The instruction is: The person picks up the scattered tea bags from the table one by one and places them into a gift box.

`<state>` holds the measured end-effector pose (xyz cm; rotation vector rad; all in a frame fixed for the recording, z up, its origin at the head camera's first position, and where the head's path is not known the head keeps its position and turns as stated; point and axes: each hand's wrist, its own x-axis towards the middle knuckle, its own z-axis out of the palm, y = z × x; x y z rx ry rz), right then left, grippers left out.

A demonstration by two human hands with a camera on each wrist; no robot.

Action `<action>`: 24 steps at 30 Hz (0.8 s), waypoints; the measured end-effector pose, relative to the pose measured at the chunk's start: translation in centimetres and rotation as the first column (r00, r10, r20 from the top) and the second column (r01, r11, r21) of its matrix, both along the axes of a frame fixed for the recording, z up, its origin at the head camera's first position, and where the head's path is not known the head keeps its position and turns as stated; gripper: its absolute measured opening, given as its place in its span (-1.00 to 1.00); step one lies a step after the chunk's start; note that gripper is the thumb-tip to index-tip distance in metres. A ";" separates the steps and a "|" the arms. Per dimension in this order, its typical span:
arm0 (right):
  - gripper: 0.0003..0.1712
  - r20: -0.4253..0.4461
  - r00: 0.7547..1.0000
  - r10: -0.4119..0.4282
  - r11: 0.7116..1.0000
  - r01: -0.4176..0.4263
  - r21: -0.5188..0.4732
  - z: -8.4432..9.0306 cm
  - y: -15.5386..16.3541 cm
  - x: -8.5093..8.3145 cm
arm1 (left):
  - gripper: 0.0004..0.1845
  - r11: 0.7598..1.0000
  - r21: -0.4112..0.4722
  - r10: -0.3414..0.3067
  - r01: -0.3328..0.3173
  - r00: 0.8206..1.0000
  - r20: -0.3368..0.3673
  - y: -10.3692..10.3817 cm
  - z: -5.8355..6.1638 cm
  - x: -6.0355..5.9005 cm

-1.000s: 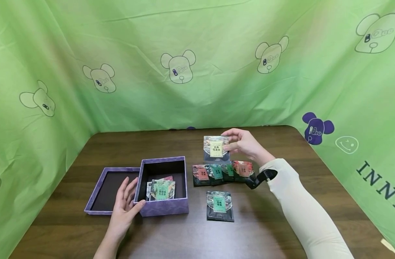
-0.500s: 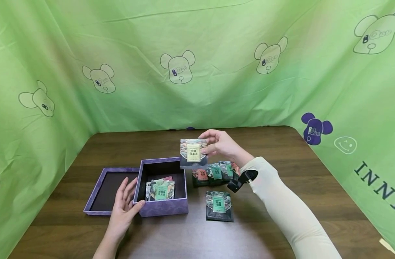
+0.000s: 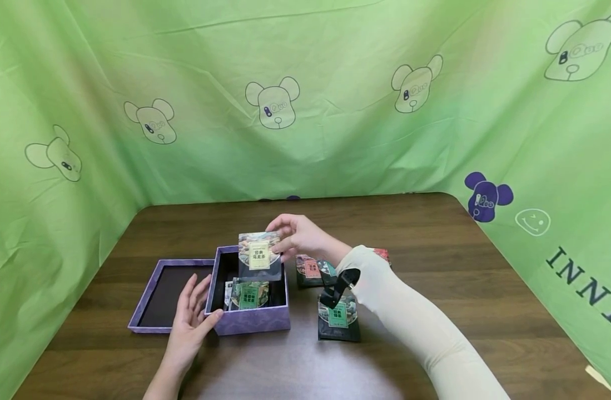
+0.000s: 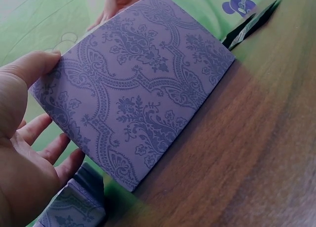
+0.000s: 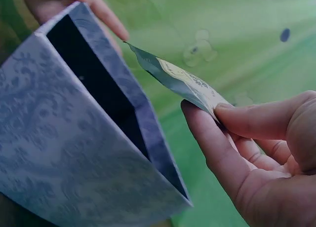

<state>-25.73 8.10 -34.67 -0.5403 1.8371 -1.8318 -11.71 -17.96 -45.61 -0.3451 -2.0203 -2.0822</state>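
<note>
In the head view the right hand [image 3: 297, 236] pinches a packet [image 3: 258, 255] over the open box [image 3: 250, 319], where some packets [image 3: 249, 294] already lie, while several packets [image 3: 338, 318] remain on the bench [image 3: 435, 311] beside the box. In the left wrist view the left hand [image 4: 22, 148], fingers relaxed, rests against the box wall near the lid [image 4: 74, 207]. In the right wrist view the thumb and fingers [image 5: 217, 153] grip the packet's edge just above the box opening, so I judge the packing about half done.

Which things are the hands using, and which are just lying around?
In use:
- right hand pinching yellow-labelled foil sachet
- left hand touching open purple patterned cardboard box

Lying about:
- purple box lid
- green-labelled dark sachet
- row of sachets
- green bear-print cloth
</note>
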 end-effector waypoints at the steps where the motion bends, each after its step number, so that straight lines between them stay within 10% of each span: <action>1: -0.52 0.003 1.000 0.010 1.000 -0.010 0.002 -0.2 -0.4 0.0 | -0.08 1.000 0.000 -0.001 0.001 1.000 0.000 0.0 0.0 0.0; 16: -0.70 0.009 0.987 0.160 0.964 -0.158 0.213 -1.6 -4.2 1.9 | -0.09 0.999 0.037 -0.010 0.011 0.999 -0.037 0.2 -0.3 0.0; 24: -0.70 -0.291 0.902 0.320 0.867 -0.154 0.474 -0.7 -3.3 1.9 | -0.09 0.999 0.035 -0.012 0.014 0.999 -0.048 0.2 -0.3 0.0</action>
